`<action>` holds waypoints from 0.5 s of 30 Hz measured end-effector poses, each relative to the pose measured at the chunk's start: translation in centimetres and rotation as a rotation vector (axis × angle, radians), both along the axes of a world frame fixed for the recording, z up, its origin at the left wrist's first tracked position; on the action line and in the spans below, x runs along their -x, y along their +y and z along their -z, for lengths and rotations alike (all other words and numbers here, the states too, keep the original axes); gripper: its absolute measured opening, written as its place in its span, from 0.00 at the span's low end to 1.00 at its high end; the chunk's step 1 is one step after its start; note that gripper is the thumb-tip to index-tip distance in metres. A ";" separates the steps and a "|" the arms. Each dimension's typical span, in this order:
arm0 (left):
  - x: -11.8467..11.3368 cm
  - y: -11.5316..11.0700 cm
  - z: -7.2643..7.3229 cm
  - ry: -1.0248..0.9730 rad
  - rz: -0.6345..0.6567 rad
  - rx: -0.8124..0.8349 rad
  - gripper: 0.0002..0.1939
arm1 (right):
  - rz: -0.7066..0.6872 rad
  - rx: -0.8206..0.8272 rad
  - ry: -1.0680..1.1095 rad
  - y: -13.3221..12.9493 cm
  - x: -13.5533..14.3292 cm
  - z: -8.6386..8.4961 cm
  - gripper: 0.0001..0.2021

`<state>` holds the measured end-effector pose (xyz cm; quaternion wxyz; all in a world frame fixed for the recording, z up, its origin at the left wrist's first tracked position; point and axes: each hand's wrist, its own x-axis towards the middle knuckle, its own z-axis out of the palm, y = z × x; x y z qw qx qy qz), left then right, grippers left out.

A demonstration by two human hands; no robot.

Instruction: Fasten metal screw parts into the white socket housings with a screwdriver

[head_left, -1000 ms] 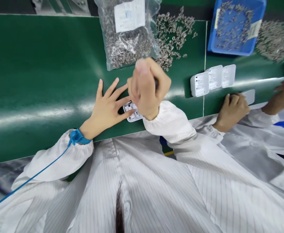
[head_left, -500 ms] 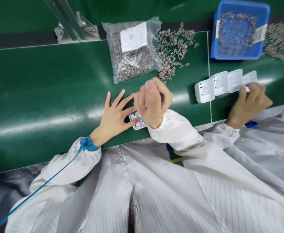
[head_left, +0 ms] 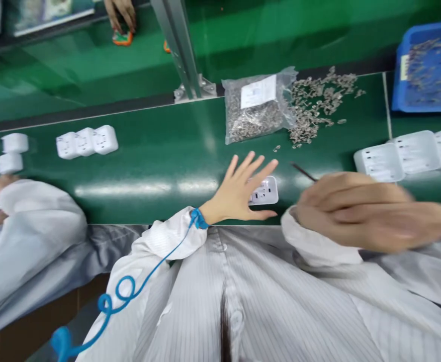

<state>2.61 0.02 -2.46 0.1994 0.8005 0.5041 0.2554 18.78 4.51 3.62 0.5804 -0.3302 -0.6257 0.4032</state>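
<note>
1. The white plastic housing (head_left: 267, 190), a shallow rounded rectangle with dark slots, lies on the smooth, glossy green tabletop (head_left: 175, 166), partly under the left hand (head_left: 241, 191); that hand is spread wide, palm down, gripping nothing.
2. The right hand (head_left: 363, 211) is raised beside it, fingers folded around a slim dark shaft (head_left: 303, 171) that pokes out past them.
3. Beyond the left hand lies 1 crinkled clear plastic bag (head_left: 243, 123), packed with small metal pieces, bearing 1 white paper label (head_left: 258, 91); a loose heap of shiny metal pieces (head_left: 314, 108), too many to count, spills beside it.
4. At the right stand 3 open white housings (head_left: 382, 162) in a row; at the left, 3 rounded white housings (head_left: 86, 142) touch side by side, with 2 white blocks (head_left: 14, 143) farther left.
5. The right edge cuts off the blue plastic bin (head_left: 399, 95) and the last open housing; the right hand is blurred, so its exact finger positions and whatever its grip covers cannot be made out.
</note>
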 end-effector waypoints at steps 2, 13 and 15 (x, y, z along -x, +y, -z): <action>-1.6 -0.2 0.6 0.009 0.046 -0.017 0.58 | 0.257 -0.057 0.088 0.7 -0.6 0.0 0.25; 10.4 0.4 0.5 -0.205 -0.939 -0.470 0.22 | 0.338 -0.537 -0.860 -0.7 -1.1 4.5 0.21; 16.1 0.9 0.2 -0.184 -1.169 -0.523 0.20 | 0.246 -0.595 -0.897 -1.4 -0.4 5.3 0.20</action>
